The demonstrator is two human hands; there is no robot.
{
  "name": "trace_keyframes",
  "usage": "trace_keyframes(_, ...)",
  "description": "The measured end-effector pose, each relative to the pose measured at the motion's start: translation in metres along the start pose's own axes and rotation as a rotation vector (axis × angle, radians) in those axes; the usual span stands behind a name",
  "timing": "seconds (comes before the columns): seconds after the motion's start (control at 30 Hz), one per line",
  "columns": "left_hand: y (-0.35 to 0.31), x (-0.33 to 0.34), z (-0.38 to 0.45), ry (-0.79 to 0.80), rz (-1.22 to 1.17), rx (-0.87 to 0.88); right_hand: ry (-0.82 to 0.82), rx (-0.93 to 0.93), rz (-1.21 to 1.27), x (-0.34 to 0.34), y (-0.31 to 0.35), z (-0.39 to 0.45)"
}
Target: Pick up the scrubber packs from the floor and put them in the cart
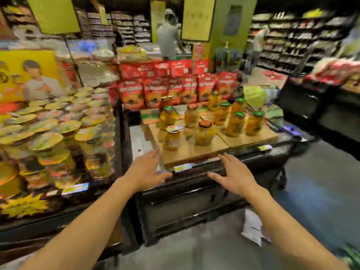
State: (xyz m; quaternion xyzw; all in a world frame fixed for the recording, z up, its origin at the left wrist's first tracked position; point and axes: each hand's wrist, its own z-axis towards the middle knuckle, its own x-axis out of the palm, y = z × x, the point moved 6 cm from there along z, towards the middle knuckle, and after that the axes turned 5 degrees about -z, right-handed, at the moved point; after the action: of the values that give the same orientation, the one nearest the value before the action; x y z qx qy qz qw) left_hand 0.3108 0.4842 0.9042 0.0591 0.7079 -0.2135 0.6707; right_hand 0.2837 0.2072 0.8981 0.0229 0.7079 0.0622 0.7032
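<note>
Grey shop floor (194, 248) runs under both bare arms; a white flat pack (252, 227) lies on it beside the black display stand (191, 203) — whether it is a scrubber pack is unclear. Left hand (145, 173) and right hand (232, 176) hover with fingers spread, holding nothing. Beyond, glass jars of yellow preserves (204, 131) stand on cardboard, red pouches (175, 88) behind — blurred shelves farther off.
</note>
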Motion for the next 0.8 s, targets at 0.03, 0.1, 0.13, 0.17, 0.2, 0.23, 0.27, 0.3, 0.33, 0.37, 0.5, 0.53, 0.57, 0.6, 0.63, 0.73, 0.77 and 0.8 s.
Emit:
trace_keyframes(0.03,-0.037,0.006,0.017,0.014,-0.012,0.054,-0.010,0.066,-0.006,-0.006,-0.040,-0.018)
trace_keyframes(0.1,-0.106,0.021,0.052,0.023,-0.044,0.167,-0.032,0.205,0.004,-0.014,-0.117,-0.054)
trace_keyframes(0.13,-0.142,0.025,0.067,0.015,-0.046,0.228,-0.046,0.274,0.014,-0.018,-0.152,-0.073)
trace_keyframes(0.17,-0.176,0.030,0.081,-0.001,-0.043,0.288,-0.059,0.333,0.016,-0.020,-0.184,-0.093)
trace_keyframes(0.2,-0.209,0.036,0.094,-0.007,-0.036,0.346,-0.077,0.387,0.018,-0.023,-0.212,-0.113)
trace_keyframes(0.23,-0.242,0.043,0.104,0.000,-0.035,0.409,-0.089,0.447,0.022,-0.025,-0.238,-0.135)
trace_keyframes(0.27,-0.273,0.050,0.113,0.012,-0.043,0.467,-0.097,0.508,0.025,-0.026,-0.261,-0.155)
trace_keyframes(0.3,-0.302,0.058,0.122,0.021,-0.056,0.525,-0.098,0.578,0.039,-0.026,-0.284,-0.177)
trace_keyframes(0.33,-0.330,0.066,0.130,0.028,-0.066,0.576,-0.092,0.648,0.052,-0.025,-0.305,-0.198)
trace_keyframes(0.37,-0.356,0.074,0.136,0.030,-0.072,0.622,-0.086,0.713,0.059,-0.022,-0.324,-0.218)
trace_keyframes(0.5,-0.442,0.111,0.152,0.076,-0.057,0.782,-0.087,0.898,0.081,-0.015,-0.380,-0.276)
trace_keyframes(0.53,-0.457,0.121,0.157,0.085,-0.051,0.804,-0.084,0.925,0.092,-0.013,-0.389,-0.283)
trace_keyframes(0.57,-0.471,0.130,0.162,0.094,-0.051,0.820,-0.077,0.944,0.098,-0.012,-0.397,-0.286)
trace_keyframes(0.6,-0.482,0.138,0.169,0.102,-0.049,0.829,-0.069,0.955,0.100,-0.011,-0.405,-0.286)
trace_keyframes(0.63,-0.492,0.146,0.178,0.111,-0.050,0.837,-0.059,0.961,0.105,-0.010,-0.413,-0.284)
trace_keyframes(0.73,-0.511,0.165,0.208,0.130,-0.073,0.833,-0.034,0.957,0.126,-0.003,-0.442,-0.266)
trace_keyframes(0.77,-0.516,0.170,0.220,0.136,-0.088,0.827,-0.023,0.950,0.128,-0.001,-0.453,-0.255)
trace_keyframes(0.8,-0.519,0.176,0.233,0.141,-0.100,0.813,-0.012,0.943,0.128,0.002,-0.464,-0.243)
